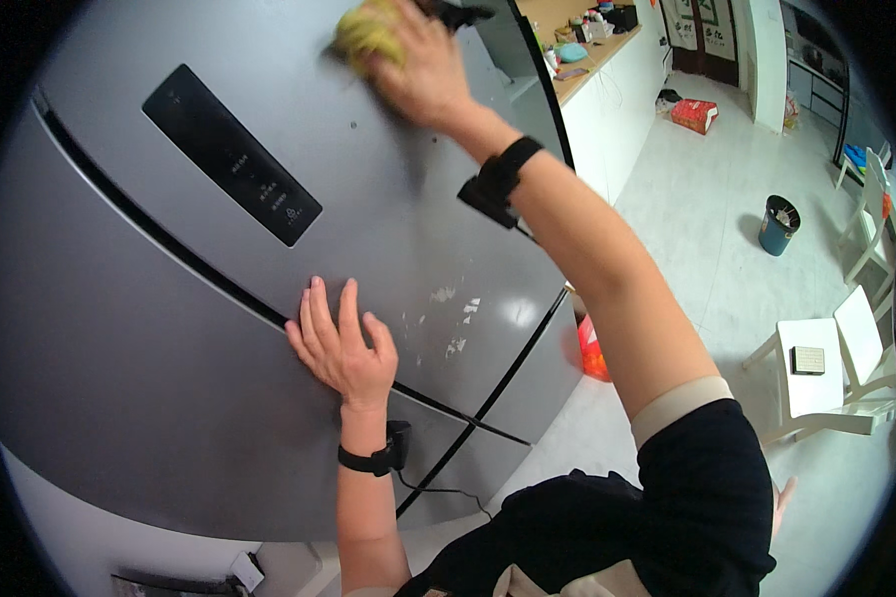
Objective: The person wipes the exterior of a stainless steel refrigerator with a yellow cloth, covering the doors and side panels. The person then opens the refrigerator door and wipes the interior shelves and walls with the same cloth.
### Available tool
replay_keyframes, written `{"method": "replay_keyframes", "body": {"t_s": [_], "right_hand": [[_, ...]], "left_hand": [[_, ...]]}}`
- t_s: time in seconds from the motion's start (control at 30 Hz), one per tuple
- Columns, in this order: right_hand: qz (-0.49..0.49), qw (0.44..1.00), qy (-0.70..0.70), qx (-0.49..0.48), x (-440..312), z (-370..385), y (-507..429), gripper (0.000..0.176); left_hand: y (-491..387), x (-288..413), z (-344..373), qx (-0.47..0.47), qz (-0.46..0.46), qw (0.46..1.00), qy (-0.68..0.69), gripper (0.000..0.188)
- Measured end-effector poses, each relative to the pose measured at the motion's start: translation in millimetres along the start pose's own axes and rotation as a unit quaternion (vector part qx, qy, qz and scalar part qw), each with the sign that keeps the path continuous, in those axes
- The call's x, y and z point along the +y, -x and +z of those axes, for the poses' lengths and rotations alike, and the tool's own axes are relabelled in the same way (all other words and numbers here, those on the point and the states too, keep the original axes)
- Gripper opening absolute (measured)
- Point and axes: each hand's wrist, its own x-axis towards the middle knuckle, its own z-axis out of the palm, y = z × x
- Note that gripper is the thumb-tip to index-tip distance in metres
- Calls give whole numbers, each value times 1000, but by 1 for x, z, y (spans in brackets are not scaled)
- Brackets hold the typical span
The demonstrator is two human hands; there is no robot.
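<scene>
A grey metal refrigerator (194,358) fills the left and middle of the view, its doors parted by dark seams. A black control panel (231,157) is set in the upper door. My left hand (347,351) lies flat on the doors across the seam, fingers spread, holding nothing. At the top, my right hand (418,67) presses a yellow-green cloth (366,37) against the door. Whitish marks (455,347) show on the door to the right of my left hand. Each wrist wears a black strap with a small device; a cable runs from the left one.
A counter (593,56) with bottles and boxes runs behind the refrigerator. On the floor stand a bin (779,227), a red package (694,114) and a red bag (592,351). White chairs (810,373) are at right. Part of another person's hand (784,500) may show behind my sleeve.
</scene>
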Motion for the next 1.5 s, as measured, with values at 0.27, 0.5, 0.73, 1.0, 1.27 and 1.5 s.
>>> {"method": "replay_keyframes", "body": {"t_s": [0.27, 0.5, 0.73, 1.0, 1.27, 1.5], "right_hand": [[183, 978, -73, 71, 107, -22, 112, 41], [510, 857, -5, 72, 97, -52, 375, 54], [588, 795, -146, 23, -12, -58, 417, 71], [465, 884, -41, 10, 67, -74, 386, 67], [582, 805, 59, -95, 71, -105, 416, 31], [548, 834, 64, -29, 113, -101, 416, 23]], "left_hand": [[6, 14, 30, 32, 19, 996, -75, 54], [8, 14, 35, 39, 8, 995, -95, 47], [15, 22, 28, 5, 2, 999, -42, 44], [43, 36, 53, -38, 38, 992, -114, 49], [41, 38, 54, -19, 39, 993, -106, 44], [43, 38, 58, -23, 41, 994, -103, 46]]}}
